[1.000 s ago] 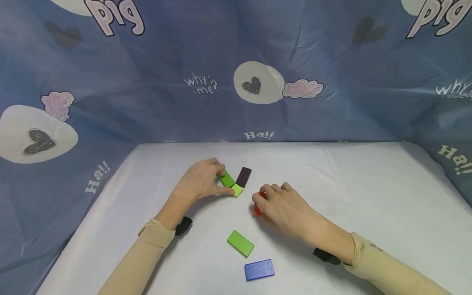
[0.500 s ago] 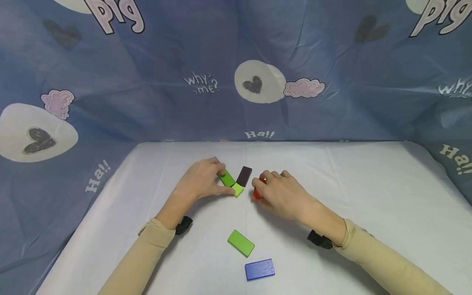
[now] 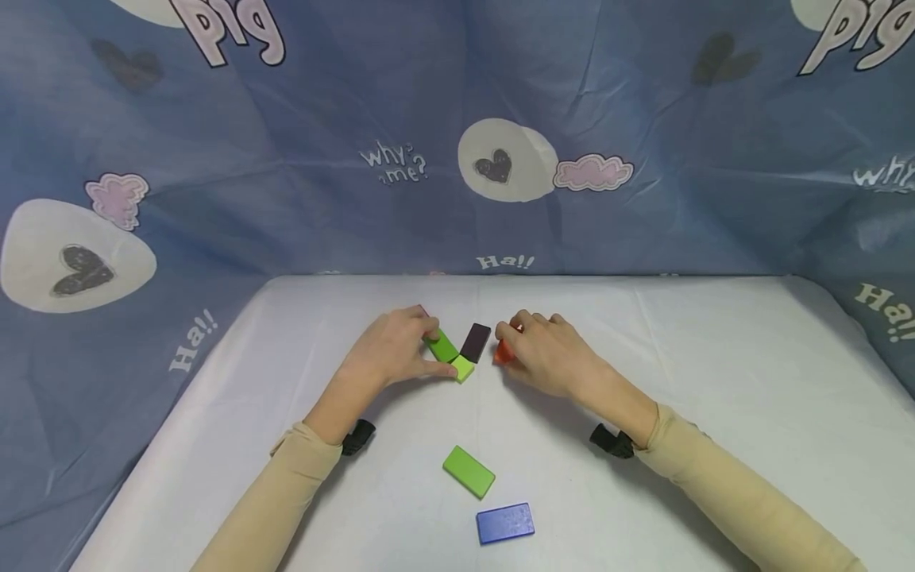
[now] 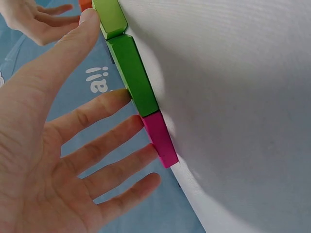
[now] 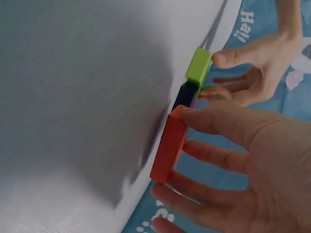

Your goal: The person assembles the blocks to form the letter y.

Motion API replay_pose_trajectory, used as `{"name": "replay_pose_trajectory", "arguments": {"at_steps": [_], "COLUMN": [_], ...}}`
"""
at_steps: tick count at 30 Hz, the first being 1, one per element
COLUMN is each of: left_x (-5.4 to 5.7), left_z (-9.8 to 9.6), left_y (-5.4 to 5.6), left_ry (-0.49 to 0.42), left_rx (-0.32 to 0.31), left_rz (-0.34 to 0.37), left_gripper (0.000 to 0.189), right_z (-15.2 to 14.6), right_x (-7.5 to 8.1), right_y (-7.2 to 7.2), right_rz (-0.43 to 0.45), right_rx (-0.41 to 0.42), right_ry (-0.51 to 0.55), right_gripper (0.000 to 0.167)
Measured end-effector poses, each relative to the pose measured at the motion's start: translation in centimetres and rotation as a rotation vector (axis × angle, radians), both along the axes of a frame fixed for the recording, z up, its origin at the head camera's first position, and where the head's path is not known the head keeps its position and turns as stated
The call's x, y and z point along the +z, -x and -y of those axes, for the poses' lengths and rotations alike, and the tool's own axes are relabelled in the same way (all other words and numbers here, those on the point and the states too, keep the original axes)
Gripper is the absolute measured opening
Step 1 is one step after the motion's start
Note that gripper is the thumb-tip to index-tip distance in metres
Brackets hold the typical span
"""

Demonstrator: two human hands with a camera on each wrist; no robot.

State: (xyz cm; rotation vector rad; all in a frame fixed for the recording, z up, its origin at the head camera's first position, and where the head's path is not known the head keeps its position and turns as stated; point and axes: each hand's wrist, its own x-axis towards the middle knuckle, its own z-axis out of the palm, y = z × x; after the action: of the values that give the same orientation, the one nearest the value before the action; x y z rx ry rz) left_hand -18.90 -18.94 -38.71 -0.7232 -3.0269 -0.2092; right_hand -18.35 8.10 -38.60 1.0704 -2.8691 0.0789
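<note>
My left hand (image 3: pixel 389 345) rests against a row of flat blocks, its fingers spread and nearly straight. In the left wrist view the thumb touches the light green block (image 4: pixel 112 19), the index finger the green block (image 4: pixel 133 75), and other fingertips meet the pink block (image 4: pixel 160 138). A dark block (image 3: pixel 475 342) lies angled off the light green one, forming a V with the green. Right of it, my right hand (image 3: pixel 554 353) holds a red block (image 5: pixel 169 145), thumb at one end and fingers along its side; the hand covers much of it in the head view.
Nearer the front of the white table (image 3: pixel 715 381) lie a second green block (image 3: pixel 469 472) and a blue block (image 3: pixel 505 523). A blue printed cloth (image 3: pixel 322 214) hangs behind the table and along its sides.
My right hand has slid the red block away from me, from below the V up to beside the dark block. My left hand and the other blocks have stayed in place.
</note>
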Motion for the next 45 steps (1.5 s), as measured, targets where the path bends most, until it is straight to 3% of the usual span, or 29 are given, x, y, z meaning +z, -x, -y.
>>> {"name": "replay_pose_trajectory", "arguments": {"at_steps": [26,45], "left_x": [0.0,0.0], "left_z": [0.1,0.1], "left_y": [0.0,-0.1], "left_ry": [-0.001,0.001], "left_rx": [0.001,0.013], "left_rz": [0.012,0.024], "left_gripper": [0.063,0.063], "right_z": [-0.5,0.5], "right_x": [-1.5,-0.9], "right_y": [4.5,6.8], "right_rz": [0.108,0.119], "right_rx": [-0.073,-0.059], "right_ry": [0.107,0.156], "right_gripper": [0.031,0.025]}}
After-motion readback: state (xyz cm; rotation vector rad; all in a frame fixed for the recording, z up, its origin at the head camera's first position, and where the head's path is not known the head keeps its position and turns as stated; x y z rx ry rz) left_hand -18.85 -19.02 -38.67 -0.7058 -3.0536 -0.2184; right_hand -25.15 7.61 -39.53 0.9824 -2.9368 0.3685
